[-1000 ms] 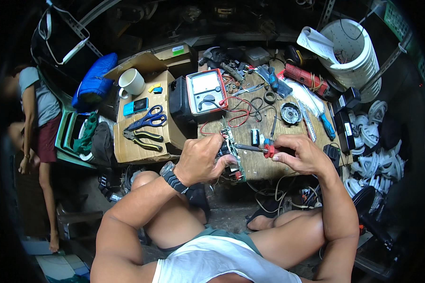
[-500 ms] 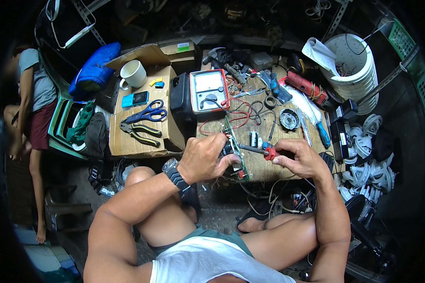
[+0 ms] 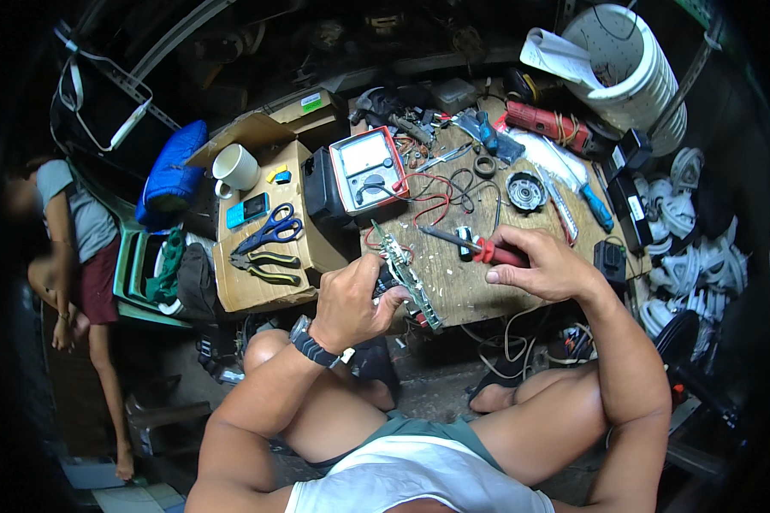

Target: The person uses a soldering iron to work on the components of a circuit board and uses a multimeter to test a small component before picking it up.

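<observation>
The person's left hand point(image 3: 355, 295), a watch point(image 3: 304, 332) on its wrist, grips a green circuit board point(image 3: 413, 284) by its left face, the thumb and curled fingers closed near the lower half. The board stands tilted on edge above the near edge of the wooden bench point(image 3: 479, 299). The right hand point(image 3: 543, 267) holds, between thumb and fingers, the handle of a red-handled soldering iron point(image 3: 498, 252); at this size it could also be a heavy screwdriver. Its shaft points left and away, its tip just beside the board's upper part, with a gap between.

Just behind the shaft, a small dark cylinder point(image 3: 464, 239) with a pale band stands on the bench. Beside the bench's left edge, a cardboard box point(image 3: 231, 289) carries yellow-and-black pliers point(image 3: 274, 275), blue-handled scissors point(image 3: 280, 226), a blue keypad phone point(image 3: 248, 209) and a white mug point(image 3: 237, 167).

Near the bench's right edge lies a blue-handled screwdriver point(image 3: 596, 208); left of it sits a round finned metal part point(image 3: 526, 191). A red-edged meter point(image 3: 364, 162) rests by the left edge, red and black leads trailing from it. Toward the far right corner lies a red angle grinder point(image 3: 543, 124), with a white bucket point(image 3: 663, 98) beyond.
</observation>
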Demonstrator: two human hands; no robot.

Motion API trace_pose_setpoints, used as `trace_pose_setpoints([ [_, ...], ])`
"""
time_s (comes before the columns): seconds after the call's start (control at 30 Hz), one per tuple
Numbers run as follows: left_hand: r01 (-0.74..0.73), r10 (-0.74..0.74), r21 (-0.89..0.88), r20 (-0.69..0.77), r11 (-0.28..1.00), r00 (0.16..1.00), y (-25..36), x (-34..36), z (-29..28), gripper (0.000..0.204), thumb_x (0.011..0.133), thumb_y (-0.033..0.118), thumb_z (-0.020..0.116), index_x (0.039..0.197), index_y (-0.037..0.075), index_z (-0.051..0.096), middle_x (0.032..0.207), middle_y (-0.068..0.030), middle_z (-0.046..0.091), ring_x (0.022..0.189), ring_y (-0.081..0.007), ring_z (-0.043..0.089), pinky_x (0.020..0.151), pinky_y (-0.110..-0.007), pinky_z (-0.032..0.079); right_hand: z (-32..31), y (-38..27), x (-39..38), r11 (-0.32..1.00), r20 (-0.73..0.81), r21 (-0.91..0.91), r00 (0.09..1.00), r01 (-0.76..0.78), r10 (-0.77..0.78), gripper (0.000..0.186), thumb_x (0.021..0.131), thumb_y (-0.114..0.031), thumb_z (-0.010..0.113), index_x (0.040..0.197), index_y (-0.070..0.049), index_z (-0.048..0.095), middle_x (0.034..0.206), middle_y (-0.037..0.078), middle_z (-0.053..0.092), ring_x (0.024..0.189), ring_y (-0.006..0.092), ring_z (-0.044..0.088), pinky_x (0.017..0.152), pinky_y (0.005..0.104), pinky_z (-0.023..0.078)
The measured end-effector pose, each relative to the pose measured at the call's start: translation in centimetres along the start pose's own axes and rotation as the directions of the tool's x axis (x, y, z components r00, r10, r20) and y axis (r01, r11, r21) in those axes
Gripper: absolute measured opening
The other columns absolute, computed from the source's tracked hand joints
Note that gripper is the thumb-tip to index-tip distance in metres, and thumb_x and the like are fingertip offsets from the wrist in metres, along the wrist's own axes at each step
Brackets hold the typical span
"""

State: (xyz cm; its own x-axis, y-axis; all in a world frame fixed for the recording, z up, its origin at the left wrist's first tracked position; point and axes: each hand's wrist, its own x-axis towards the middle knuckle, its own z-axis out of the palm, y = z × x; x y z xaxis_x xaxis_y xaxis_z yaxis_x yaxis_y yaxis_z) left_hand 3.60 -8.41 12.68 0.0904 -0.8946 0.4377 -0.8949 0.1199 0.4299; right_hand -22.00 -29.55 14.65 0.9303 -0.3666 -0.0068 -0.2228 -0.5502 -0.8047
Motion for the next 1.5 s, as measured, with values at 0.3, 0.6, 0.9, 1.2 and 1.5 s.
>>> trace_pose_setpoints([
  [0.3, 0.024, -0.025, -0.020, -0.018, 1.000, 1.000, -1.2, -1.5, 0.3, 0.055, 0.096, 0.051, 0.072, 0.102, -0.002, 0.060, 0.075, -0.0182, 0.062, 0.064, -0.0394, 0.065, 0.057, -0.044, 0.051, 2.2, -1.6, 0.0, 0.994, -0.008, 0.101, 0.999, -0.030, 0.031, 0.048, 0.090, -0.044, 0.080, 0.099, -0.002, 0.058, 0.082, 0.020, 0.066, 0.079, 0.0408, 0.067, 0.070, 0.0485, 0.050],
  [0.6, 0.067, -0.062, -0.140, 0.041, 0.988, 0.997, -3.3, -3.4, -0.4, 0.049, 0.098, 0.043, 0.076, 0.115, -0.001, 0.061, 0.089, -0.0122, 0.071, 0.071, -0.0236, 0.068, 0.066, -0.034, 0.053, 3.9, -2.5, -0.2, 0.990, 0.013, 0.143, 1.000, -0.012, 0.010, 0.045, 0.091, -0.038, 0.079, 0.108, -0.001, 0.058, 0.093, 0.022, 0.067, 0.093, 0.0418, 0.068, 0.080, 0.0491, 0.052],
  [0.9, 0.405, -0.275, -0.541, 0.307, 0.737, 0.911, -3.8, -3.9, -2.2, 0.048, 0.100, 0.034, 0.076, 0.127, 0.000, 0.055, 0.107, -0.0059, 0.070, 0.096, -0.0100, 0.064, 0.086, -0.028, 0.053, 4.1, -2.6, -0.2, 0.999, 0.075, 0.044, 0.997, -0.001, -0.002, 0.042, 0.094, -0.035, 0.076, 0.111, 0.000, 0.060, 0.096, 0.021, 0.066, 0.097, 0.0426, 0.065, 0.085, 0.0505, 0.050],
  [1.2, 0.259, -0.155, -0.258, 0.361, 0.931, 0.919, -4.1, -3.2, -3.4, 0.054, 0.100, 0.024, 0.072, 0.144, -0.001, 0.050, 0.115, -0.0150, 0.073, 0.100, -0.0282, 0.072, 0.089, -0.038, 0.055, 4.3, -1.8, -0.1, 0.999, 0.077, 0.009, 0.996, 0.045, -0.046, 0.029, 0.097, -0.027, 0.070, 0.109, -0.001, 0.066, 0.102, 0.020, 0.070, 0.102, 0.0431, 0.067, 0.089, 0.0513, 0.052],
  [1.5, 0.333, -0.248, -0.175, 0.380, 0.927, 0.891, -2.2, -2.3, -3.7, 0.052, 0.098, 0.027, 0.075, 0.133, 0.002, 0.047, 0.109, -0.0229, 0.072, 0.100, -0.0420, 0.072, 0.085, -0.044, 0.055, 4.6, -2.0, 0.4, 0.993, 0.073, -0.007, 0.990, 0.119, -0.118, 0.027, 0.098, -0.026, 0.069, 0.107, 0.000, 0.067, 0.099, 0.019, 0.069, 0.097, 0.0422, 0.067, 0.084, 0.0503, 0.052],
])
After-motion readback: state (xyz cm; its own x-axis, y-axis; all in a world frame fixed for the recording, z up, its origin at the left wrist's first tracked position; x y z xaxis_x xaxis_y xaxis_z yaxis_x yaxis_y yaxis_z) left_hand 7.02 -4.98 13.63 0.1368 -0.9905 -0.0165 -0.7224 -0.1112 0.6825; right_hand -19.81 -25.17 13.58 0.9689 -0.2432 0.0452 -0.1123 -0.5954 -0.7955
